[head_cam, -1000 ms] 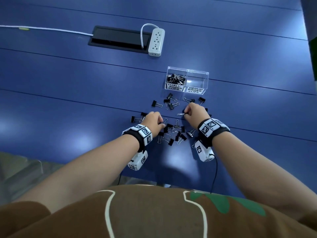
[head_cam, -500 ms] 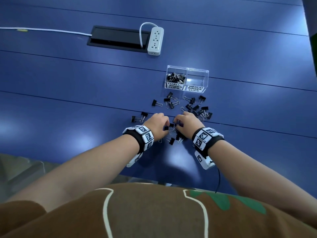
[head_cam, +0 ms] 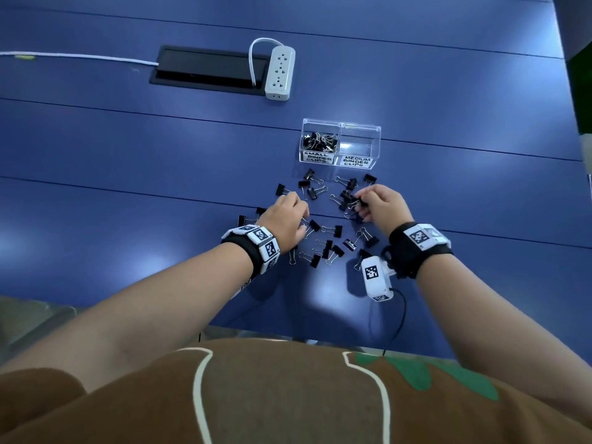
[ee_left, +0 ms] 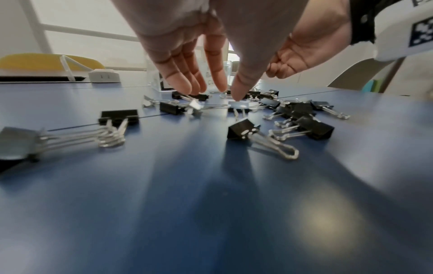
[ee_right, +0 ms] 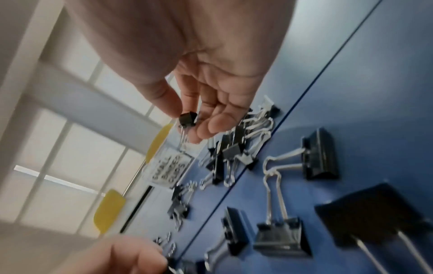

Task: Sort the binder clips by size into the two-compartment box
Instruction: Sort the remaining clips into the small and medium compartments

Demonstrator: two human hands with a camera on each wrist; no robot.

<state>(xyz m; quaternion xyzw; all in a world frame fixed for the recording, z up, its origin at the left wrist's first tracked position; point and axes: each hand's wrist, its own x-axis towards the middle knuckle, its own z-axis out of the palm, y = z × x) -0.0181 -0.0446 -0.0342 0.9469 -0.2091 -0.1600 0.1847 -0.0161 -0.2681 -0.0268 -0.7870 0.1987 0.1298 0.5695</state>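
while the brown shirt [head_cam: 288, 395] fills the near edge of the head view, both forearms reach out over the blue table [head_cam: 128, 187] to a scatter of black binder clips [head_cam: 333, 251] with silver wire handles. the left hand [head_cam: 285, 219] sits palm down over the left part of the scatter, its fingers [ee_left: 178, 81] straight and pointing down with narrow gaps between them, the thumb tip touching the flat of one clip [ee_left: 239, 105] lying on the table; it grips nothing. the right hand [head_cam: 384, 203] is raised a little above the right part of the scatter, and its thumb and fingers [ee_right: 211, 128] pinch a small binder clip [ee_right: 187, 118] by its black body, the wire handles hanging below. more clips lie between and beyond the two hands. just past them stands the clear two-compartment box [head_cam: 368, 136]: the left compartment, labelled small binder clips, holds a heap of clips [head_cam: 320, 141], and i can make out no clips in the right one, labelled medium binder clips. farther back lie a white power strip [head_cam: 280, 73] and a black cable hatch [head_cam: 208, 68], with a white cable [head_cam: 80, 56] running off to the left.
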